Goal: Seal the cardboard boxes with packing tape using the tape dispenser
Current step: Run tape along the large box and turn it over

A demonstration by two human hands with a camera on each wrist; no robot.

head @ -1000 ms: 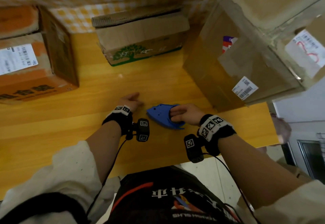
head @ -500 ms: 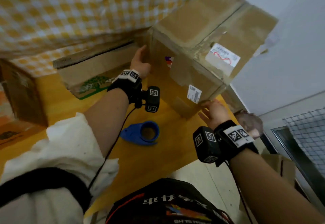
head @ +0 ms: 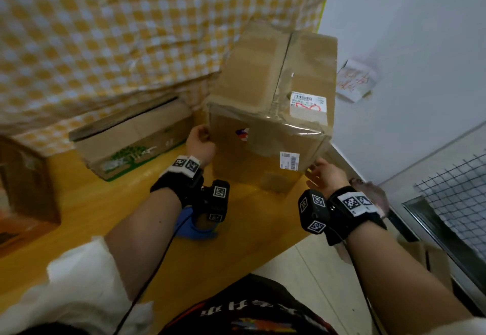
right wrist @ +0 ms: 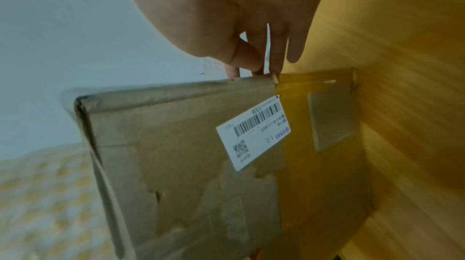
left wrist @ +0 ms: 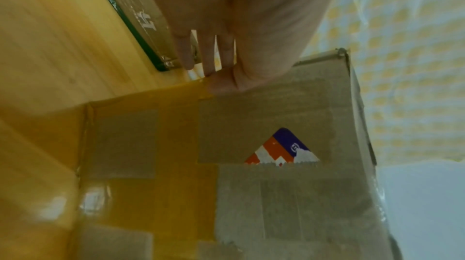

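A large taped cardboard box with white labels stands on the wooden table near its right edge. My left hand grips the box's left vertical edge. In the left wrist view the left hand has its thumb on the front face of the box and its fingers along the side. My right hand touches the lower right corner with spread, fairly straight fingers. Its fingertips meet the edge of the box. The blue tape dispenser lies on the table, partly hidden under my left wrist.
A low box with green print lies behind and to the left. An orange-brown box stands at the far left. Yellow checked cloth hangs at the back. Beyond the table's right edge are a white wall and a wire mesh.
My right hand let go of the blue dispenser and both hands rose to the big box's two sides. The view swung right and now faces the box.
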